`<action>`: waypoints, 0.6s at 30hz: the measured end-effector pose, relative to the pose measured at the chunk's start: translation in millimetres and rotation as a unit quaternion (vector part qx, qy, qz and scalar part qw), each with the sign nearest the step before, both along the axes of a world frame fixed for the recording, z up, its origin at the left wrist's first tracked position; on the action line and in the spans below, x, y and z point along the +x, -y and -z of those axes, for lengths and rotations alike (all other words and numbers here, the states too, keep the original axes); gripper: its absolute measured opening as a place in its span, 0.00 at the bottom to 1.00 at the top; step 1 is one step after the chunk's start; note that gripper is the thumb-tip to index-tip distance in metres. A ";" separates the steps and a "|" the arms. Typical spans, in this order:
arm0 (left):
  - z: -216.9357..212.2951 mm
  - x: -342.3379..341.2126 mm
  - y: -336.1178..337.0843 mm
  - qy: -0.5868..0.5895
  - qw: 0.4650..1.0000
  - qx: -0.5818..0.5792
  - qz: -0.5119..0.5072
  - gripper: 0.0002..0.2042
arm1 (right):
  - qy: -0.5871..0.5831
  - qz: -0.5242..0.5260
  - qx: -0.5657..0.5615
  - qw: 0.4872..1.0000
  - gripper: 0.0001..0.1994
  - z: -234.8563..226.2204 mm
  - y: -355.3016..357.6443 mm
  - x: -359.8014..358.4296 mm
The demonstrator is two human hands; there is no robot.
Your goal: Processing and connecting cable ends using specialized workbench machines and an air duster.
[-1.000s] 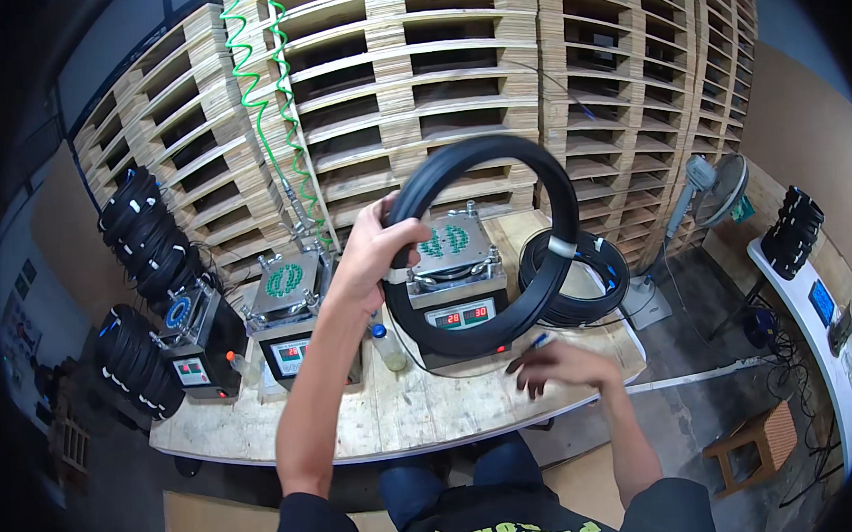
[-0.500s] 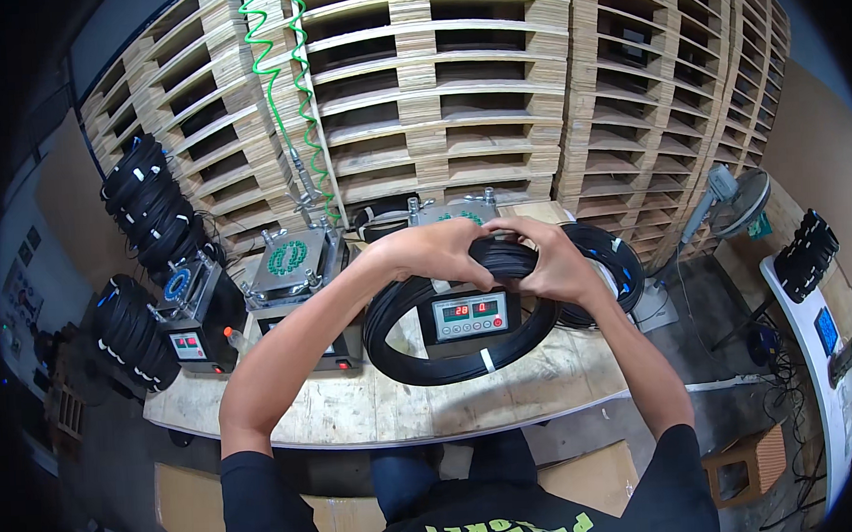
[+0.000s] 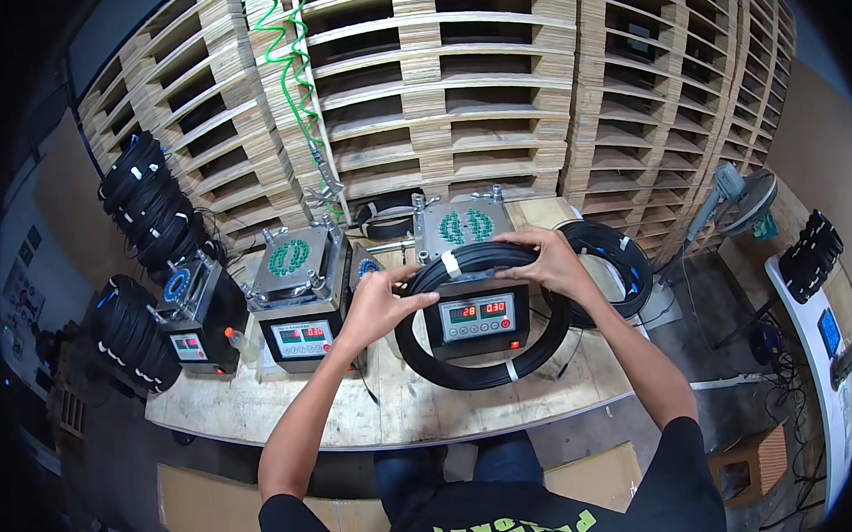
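A black cable coil [image 3: 464, 376] bound with white tape hangs upright between my hands, in front of the middle machine [image 3: 457, 208]. My left hand [image 3: 380, 304] grips its upper left side, thumb and fingers closed round the bundle. Around the upper right side my right hand [image 3: 545, 266] is closed, its thumb towards me. Two thin cable ends dangle below, one near each hand. Through the ring shows the machine's red-lit control panel [image 3: 477, 317]. On that machine's metal top is a circle of green pieces.
More machines stand to the left, one with a green circle [image 3: 290, 258], another with a blue ring [image 3: 177, 283]. A second cable coil [image 3: 625, 257] lies at the table's right. Stacked black coils [image 3: 147, 197] are far left, wooden pallets [image 3: 493, 63] behind, a fan [image 3: 746, 203] at right.
My left hand has moved from the coil's top to its left side, and my right hand slightly outward. The coil has shifted right. The panel's right reading has changed.
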State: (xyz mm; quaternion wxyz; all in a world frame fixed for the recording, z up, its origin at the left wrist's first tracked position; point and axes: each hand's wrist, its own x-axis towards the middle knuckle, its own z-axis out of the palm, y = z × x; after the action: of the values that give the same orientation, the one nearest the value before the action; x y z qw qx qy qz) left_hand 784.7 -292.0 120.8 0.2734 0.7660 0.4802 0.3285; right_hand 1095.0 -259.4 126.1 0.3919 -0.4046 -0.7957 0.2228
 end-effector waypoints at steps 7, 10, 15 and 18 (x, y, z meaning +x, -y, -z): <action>-12.8 -8.0 -46.2 0.046 0.998 0.010 -0.043 0.27 | 0.106 -0.033 -0.003 0.994 0.32 -44.8 -65.6 -10.7; -11.0 -6.0 -73.3 0.067 0.996 -0.054 -0.034 0.27 | 0.135 -0.031 -0.009 0.990 0.33 -43.8 -101.5 -11.1; 13.1 -16.3 -108.4 0.037 0.995 -0.089 -0.015 0.25 | 0.189 -0.055 -0.018 0.980 0.34 -16.3 -141.5 -11.5; 12.2 -14.5 -98.0 0.031 0.993 -0.114 -0.025 0.24 | 0.216 -0.076 -0.002 0.973 0.33 -14.0 -134.8 -13.2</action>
State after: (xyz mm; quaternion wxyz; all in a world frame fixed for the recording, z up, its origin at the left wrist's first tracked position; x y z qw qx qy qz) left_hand 770.2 -194.0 108.5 0.3654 0.7070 0.5247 0.3021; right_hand 1081.8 -124.6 140.2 0.1923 -0.3819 -0.8895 0.1609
